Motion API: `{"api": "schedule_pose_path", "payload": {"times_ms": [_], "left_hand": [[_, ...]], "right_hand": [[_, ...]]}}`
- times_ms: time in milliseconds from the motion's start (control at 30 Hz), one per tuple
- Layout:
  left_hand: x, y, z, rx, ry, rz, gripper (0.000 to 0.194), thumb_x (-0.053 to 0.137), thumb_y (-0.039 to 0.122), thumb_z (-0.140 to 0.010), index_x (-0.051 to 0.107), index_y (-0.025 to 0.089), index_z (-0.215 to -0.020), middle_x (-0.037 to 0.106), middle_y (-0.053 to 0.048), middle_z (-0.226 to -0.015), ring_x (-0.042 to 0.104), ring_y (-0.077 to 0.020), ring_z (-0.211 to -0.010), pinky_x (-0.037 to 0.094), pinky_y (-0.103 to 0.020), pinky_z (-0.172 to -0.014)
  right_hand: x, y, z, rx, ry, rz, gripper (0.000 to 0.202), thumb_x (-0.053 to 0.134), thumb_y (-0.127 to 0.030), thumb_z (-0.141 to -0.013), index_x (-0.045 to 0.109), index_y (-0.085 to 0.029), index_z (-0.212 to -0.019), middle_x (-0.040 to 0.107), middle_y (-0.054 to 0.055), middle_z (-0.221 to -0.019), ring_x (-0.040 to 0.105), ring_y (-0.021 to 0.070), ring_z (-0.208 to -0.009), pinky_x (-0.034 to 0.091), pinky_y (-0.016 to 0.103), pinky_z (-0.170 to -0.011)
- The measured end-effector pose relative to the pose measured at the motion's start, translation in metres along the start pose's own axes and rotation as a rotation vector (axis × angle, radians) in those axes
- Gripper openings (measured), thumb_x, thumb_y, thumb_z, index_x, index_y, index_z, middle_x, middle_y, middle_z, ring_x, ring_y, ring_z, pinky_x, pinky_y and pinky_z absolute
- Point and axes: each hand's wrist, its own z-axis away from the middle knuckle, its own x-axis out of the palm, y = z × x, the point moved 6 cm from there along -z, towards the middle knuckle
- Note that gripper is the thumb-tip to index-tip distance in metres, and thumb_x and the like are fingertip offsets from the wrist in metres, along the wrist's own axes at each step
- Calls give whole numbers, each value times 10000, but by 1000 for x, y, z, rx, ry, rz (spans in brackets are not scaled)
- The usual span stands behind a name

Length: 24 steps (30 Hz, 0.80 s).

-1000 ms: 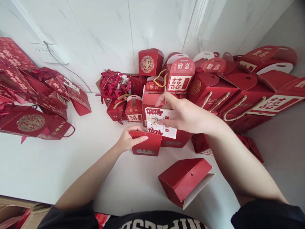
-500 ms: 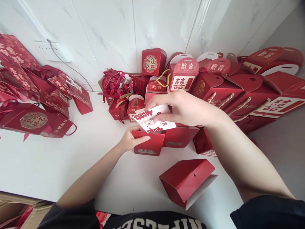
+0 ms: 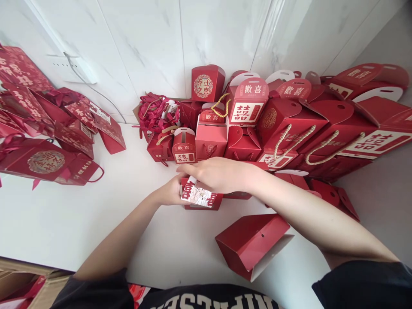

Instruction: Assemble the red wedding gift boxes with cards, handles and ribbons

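Note:
A small red gift box (image 3: 201,207) stands in the middle of the white table. At its left side my left hand (image 3: 170,191) is closed on its upper edge, with some fingers hidden. A white paper card (image 3: 198,196) with red double-happiness characters and a line drawing hangs over the box's front. From above, my right hand (image 3: 222,174) grips this card, its fingertips partly out of sight behind the paper. Another red box (image 3: 240,194) stands directly to the right, mostly covered by my right hand and wrist. Nearer to me lies a red box (image 3: 254,244) on its side, its flap hanging out.
Rows of red gift boxes (image 3: 292,120), some with rope handles, are stacked at the right back. A pile of red ribbons (image 3: 157,112) sits near the wall. More red boxes (image 3: 45,163) lie left. A cardboard carton (image 3: 48,292) is at the lower left.
My right hand has come down and toward me, bringing the card from above the box to its front. My left hand stays at the box's left side.

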Motion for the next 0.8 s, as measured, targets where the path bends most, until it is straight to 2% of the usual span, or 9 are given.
{"api": "schedule_pose_path", "payload": {"times_ms": [67,133,233,333,433,533,667,733,800], "left_hand": [[-3,-2,3,-9,-117,-23,767,856,340,-618,547,183,-1302,634,-143,-1267,617,-343,-1166,544,-447,-956],[-6,-3,4,11,-177,14,842,865,371,-601,523,181,-1347,570,-157,-1360,524,-368,-1286,487,-480,-1039],[-13,-8,0,-20,-71,92,770,799,376,-714,483,186,-1390,509,-158,-1429,449,-355,-1358,407,-505,-1110],[-20,-19,-3,-108,62,190,651,755,346,-779,511,187,-1362,580,-145,-1353,523,-333,-1286,435,-493,-1078],[-25,-26,-2,-136,89,342,564,724,327,-813,553,181,-1330,644,-131,-1268,590,-321,-1198,479,-471,-1025],[-30,-24,-6,-95,130,387,529,685,305,-844,563,208,-1349,600,-111,-1352,543,-318,-1268,430,-463,-1081],[-33,-10,-11,-103,205,260,532,665,331,-866,539,255,-1378,585,-93,-1379,554,-305,-1265,474,-436,-1041],[-40,2,-9,-103,272,206,433,626,369,-893,606,224,-1301,654,-101,-1279,611,-297,-1189,507,-424,-999],[-48,16,-4,-64,305,168,364,550,406,-936,675,187,-1199,693,-109,-1199,640,-287,-1138,517,-409,-983]], "right_hand": [[14,0,-5,33,-48,79,565,491,-51,-876,365,-110,-1423,688,167,-1133,669,282,-962,459,326,-702],[25,2,-7,56,-89,94,728,517,-41,-852,216,-111,-1511,665,181,-1189,667,299,-985,468,334,-696],[26,6,-6,64,-74,16,802,540,-126,-889,96,-152,-1556,617,183,-1289,669,300,-989,474,340,-693],[12,13,0,37,-3,-143,615,488,-235,-958,248,-176,-1522,652,150,-1232,674,259,-929,477,332,-711],[-3,17,8,-77,67,-246,432,407,-126,-971,474,-237,-1383,684,71,-1117,654,188,-860,471,301,-728],[-7,21,11,-104,137,-148,370,469,-58,-925,616,-228,-1219,638,79,-1109,618,189,-905,467,311,-744],[-4,23,7,-49,324,28,159,673,-203,-868,688,-183,-1024,545,134,-1223,524,282,-1120,449,402,-863],[1,26,2,14,360,-19,160,689,-275,-869,670,-164,-983,570,137,-1197,541,276,-1086,447,399,-860],[9,33,-2,98,349,-139,162,654,-254,-895,628,-145,-1012,628,120,-1090,593,225,-941,457,343,-779]]}}
